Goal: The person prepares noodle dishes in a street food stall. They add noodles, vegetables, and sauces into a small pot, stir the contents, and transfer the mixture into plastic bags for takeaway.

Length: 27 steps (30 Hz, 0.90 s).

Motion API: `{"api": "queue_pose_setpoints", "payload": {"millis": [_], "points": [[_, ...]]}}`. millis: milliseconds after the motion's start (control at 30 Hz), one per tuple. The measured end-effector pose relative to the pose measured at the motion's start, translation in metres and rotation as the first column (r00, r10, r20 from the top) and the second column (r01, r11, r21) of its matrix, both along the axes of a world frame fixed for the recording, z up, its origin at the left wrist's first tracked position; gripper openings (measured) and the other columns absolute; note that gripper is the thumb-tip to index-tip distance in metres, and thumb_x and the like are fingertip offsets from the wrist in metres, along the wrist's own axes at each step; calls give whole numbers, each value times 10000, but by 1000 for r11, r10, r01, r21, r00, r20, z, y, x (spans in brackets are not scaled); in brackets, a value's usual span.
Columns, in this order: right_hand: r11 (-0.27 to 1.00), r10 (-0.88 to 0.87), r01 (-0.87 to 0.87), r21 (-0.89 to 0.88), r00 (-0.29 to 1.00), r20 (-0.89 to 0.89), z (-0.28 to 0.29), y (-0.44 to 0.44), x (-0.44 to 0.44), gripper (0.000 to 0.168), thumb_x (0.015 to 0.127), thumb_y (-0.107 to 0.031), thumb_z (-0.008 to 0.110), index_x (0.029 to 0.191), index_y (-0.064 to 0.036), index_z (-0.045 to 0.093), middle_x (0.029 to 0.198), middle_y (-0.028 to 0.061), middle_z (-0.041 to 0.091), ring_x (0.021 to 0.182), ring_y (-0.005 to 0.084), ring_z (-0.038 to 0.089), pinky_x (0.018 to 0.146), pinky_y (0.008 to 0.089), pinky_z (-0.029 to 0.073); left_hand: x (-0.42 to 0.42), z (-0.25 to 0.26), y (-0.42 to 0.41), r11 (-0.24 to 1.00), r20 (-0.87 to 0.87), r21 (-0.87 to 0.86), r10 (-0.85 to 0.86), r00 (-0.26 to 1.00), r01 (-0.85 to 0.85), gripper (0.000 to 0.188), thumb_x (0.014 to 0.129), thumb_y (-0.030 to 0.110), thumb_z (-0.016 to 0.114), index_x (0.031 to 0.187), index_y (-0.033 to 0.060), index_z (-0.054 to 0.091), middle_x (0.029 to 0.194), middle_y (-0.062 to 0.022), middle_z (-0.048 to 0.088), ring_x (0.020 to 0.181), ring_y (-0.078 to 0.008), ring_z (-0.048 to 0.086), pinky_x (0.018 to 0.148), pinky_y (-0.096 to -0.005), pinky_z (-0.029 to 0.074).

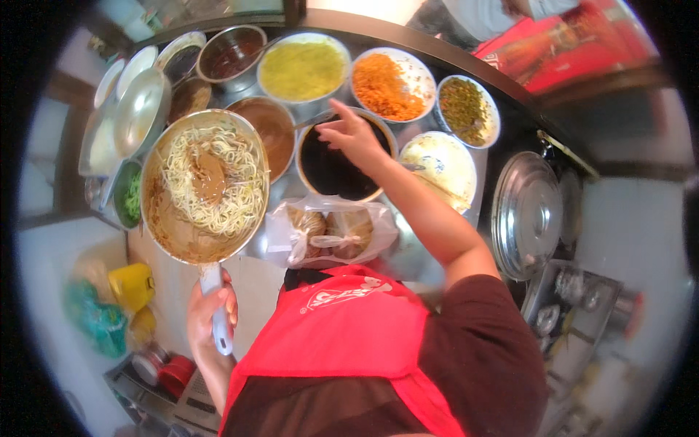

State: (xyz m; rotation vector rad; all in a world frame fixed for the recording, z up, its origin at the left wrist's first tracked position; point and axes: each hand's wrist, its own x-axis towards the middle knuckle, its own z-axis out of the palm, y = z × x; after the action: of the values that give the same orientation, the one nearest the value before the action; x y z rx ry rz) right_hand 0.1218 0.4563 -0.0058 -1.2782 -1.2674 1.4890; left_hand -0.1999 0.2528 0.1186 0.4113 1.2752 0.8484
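Note:
My left hand (pixel 210 314) grips the pale handle (pixel 216 311) of a frying pan (pixel 164 229). Noodles (pixel 235 196) lie in the pan, with a pool of thick brown sauce (pixel 209 177) in their middle. Over a bowl of dark liquid (pixel 341 166) reaches my right hand (pixel 352 136), its fingers apart and nothing seen in them. Close to those fingertips is the handle of a utensil (pixel 314 120) that stands in a bowl of brown sauce (pixel 270 131). The pan's rim overlaps part of that bowl in view.
Bowls of yellow food (pixel 304 71), shredded orange food (pixel 385 87) and chopped green food (pixel 464 109) line the back. Chopsticks lie across a whitish bowl (pixel 439 164). A plastic bag (pixel 333 232) with two brown bundles sits before me. Metal lid (pixel 527 216) stands right; a person (pixel 480 19) is beyond the counter.

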Motion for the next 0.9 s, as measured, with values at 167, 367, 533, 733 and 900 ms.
{"api": "queue_pose_setpoints", "payload": {"millis": [167, 367, 533, 733, 900], "points": [[861, -464, 122, 494, 585, 665, 7, 0, 199, 341, 785, -72, 599, 1125, -88, 610, 944, 121, 680, 862, 258, 663, 744, 369, 520, 59, 23, 16, 995, 102, 70, -84, 991, 78, 417, 740, 196, 656, 1031, -31, 462, 576, -75, 514, 403, -157, 479, 363, -246, 387], [914, -396, -102, 392, -23, 918, -25, -41, 285, 219, 789, -233, 642, 932, -70, 610, 929, 122, 594, 892, 300, 579, 744, 431, 479, 143, 31, 40, 960, 228, 56, -281, 932, 275, 408, 747, 167, 674, 1040, -25, 466, 602, -90, 531, 432, -179, 517, 385, -268, 421], [767, -637, 68, 639, 203, 743, -11, -53, 344, 182, 877, -248, 551, 870, -70, 590, 855, 119, 582, 839, 310, 574, 698, 421, 467, 207, 35, 51, 916, 237, -10, -387, 891, 401, 380, 760, 166, 680, 1031, -10, 479, 619, -80, 541, 464, -154, 533, 410, -257, 443], [485, -873, 793, 368, 463, 151, -37, -54, 442, 239, 954, -190, 496, 979, 20, 607, 868, 108, 649, 723, 171, 623, 669, 276, 510, 277, 35, 66, 851, 101, -83, -511, 854, 519, 392, 760, 220, 683, 1023, 7, 487, 665, -35, 534, 510, -112, 522, 452, -233, 445], [407, -879, 911, -73, 368, -303, -63, -36, 441, 271, 966, -185, 474, 1050, 61, 549, 885, 151, 637, 728, 190, 630, 652, 278, 537, 324, 30, 79, 817, 88, -92, -562, 822, 568, 352, 774, 197, 680, 1025, 27, 501, 670, -40, 538, 515, -110, 526, 461, -230, 448]]}}
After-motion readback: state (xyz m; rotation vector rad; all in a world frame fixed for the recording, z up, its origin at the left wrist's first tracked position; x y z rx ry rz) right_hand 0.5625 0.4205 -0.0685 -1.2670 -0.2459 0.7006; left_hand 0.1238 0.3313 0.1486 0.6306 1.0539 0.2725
